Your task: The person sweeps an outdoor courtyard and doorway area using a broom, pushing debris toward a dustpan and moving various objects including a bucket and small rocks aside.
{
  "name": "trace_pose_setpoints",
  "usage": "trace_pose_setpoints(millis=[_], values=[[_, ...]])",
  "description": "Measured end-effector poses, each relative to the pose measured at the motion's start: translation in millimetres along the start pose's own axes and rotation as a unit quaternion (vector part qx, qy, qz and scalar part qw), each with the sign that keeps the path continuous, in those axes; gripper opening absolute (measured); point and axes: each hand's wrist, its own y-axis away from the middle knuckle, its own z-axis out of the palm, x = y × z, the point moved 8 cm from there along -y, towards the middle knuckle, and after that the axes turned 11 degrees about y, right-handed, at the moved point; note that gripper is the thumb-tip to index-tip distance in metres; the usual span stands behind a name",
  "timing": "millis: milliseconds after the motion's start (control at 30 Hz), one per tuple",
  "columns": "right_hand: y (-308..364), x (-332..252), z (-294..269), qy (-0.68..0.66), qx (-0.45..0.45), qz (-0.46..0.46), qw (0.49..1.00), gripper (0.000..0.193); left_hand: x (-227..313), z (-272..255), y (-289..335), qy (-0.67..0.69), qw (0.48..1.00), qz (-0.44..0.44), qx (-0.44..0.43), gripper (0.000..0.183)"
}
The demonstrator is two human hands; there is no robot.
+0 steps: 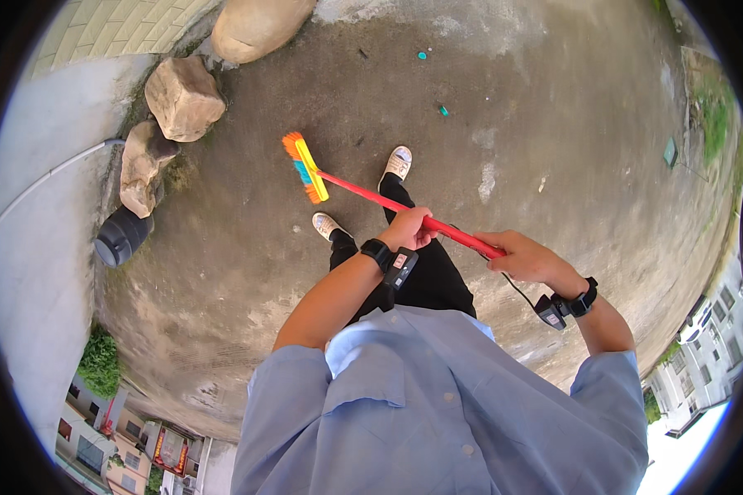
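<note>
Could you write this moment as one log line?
left hand: gripping red broom handle | right hand: gripping it higher up | yellow broom head, orange-and-teal bristles: beyond pale left shoe

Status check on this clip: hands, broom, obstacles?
Left hand closed around red handle, right hand gripping near its end. Yellow broom head ahead of left shoe, bristles leftward. Rocks farther left, apart from it; small teal scraps farther ahead.

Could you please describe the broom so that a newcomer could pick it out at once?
On the grey-brown concrete ground, find the two pale shoes. The broom slants from the left hand and right hand to just ahead of the left shoe. Its red handle, yellow head and orange-and-teal bristles set it apart from the plain tan rocks.
</note>
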Motion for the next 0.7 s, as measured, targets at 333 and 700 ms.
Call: trace_pose_setpoints(millis=[333,700], values=[[106,-3,-44,-0.004,0.111,0.072,0.991,0.062,-6,140,4,-0.026,0.983,0.13,-0.128,0.02],[132,26,97,-0.333,0.198,-0.004,0.922,0.035,4,-74,195,-0.04,0.89,0.45,-0.06,0.037]])
